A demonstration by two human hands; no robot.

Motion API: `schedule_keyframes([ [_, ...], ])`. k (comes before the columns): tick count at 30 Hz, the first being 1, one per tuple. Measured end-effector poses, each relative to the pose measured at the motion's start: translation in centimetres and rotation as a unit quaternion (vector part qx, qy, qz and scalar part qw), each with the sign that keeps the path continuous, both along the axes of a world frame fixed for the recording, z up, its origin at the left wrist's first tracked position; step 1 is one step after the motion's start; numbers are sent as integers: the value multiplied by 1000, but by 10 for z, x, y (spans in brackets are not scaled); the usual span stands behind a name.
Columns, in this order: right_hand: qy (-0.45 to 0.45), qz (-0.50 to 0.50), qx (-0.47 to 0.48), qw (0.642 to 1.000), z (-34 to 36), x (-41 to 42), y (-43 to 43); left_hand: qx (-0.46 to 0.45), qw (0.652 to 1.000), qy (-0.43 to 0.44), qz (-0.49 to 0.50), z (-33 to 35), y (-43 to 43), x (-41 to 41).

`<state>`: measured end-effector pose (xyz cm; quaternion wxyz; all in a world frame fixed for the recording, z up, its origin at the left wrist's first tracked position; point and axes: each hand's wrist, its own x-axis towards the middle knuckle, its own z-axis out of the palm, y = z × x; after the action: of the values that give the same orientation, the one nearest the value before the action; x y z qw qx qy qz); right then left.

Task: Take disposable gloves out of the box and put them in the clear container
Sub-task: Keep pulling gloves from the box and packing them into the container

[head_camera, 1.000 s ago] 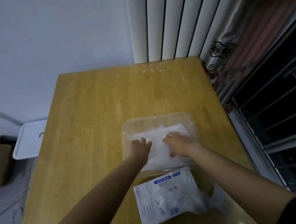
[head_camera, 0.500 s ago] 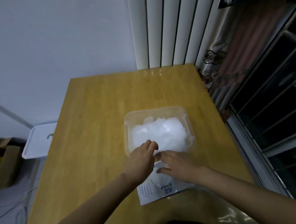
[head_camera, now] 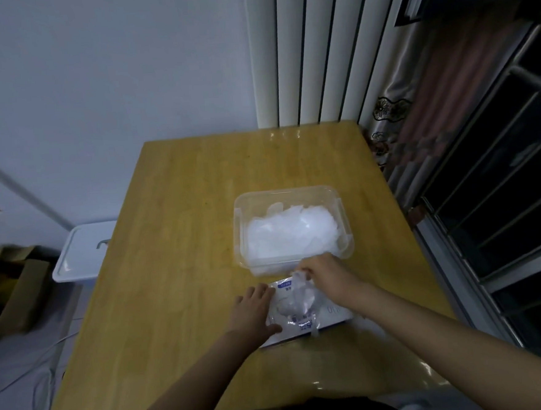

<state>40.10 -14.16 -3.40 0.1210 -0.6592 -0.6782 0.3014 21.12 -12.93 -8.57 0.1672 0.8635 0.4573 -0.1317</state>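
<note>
Box (head_camera: 332,312) print is too small to read; its left end is under the left hand (head_camera: 254,311), its far corner behind the right hand (head_camera: 325,274). Right fingertips are lost in glove (head_camera: 301,294) film, prob. a pinch. Container (head_camera: 281,191) near wall is partly covered. Both forearms are cut off at pic edges.

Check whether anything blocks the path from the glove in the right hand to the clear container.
Nothing visible does. The right hand pinches a glove just above the box, close to the near wall of the clear container, which has no lid on. The left hand presses on the box's left side, off that path.
</note>
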Motion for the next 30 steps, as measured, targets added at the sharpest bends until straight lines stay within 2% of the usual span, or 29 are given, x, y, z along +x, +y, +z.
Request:
schedule_keyframes([
  [7, 25, -21, 47, 998, 26, 14, 4, -3, 1000, -11, 2, 0, -3, 0],
  [14, 32, -114, 132, 984, 55, 14, 5, -13, 1000, -7, 7, 0, -3, 2],
  [17, 49, -123, 149, 980, 73, 16, 8, -39, 999, -27, 11, 5, 1, 2],
  [19, 56, -129, 146, 979, 78, 18, 9, -57, 995, -78, 32, 14, 3, 3],
  [21, 53, -131, 147, 979, 82, 19, 8, -65, 979, -178, 75, 29, 4, 8],
  [26, 45, -113, 137, 983, 87, 13, 6, -124, 902, -398, 110, 77, 0, 35],
  [30, 6, -105, 112, 988, 86, 11, 10, -156, 854, -476, 142, 95, -4, 49],
])
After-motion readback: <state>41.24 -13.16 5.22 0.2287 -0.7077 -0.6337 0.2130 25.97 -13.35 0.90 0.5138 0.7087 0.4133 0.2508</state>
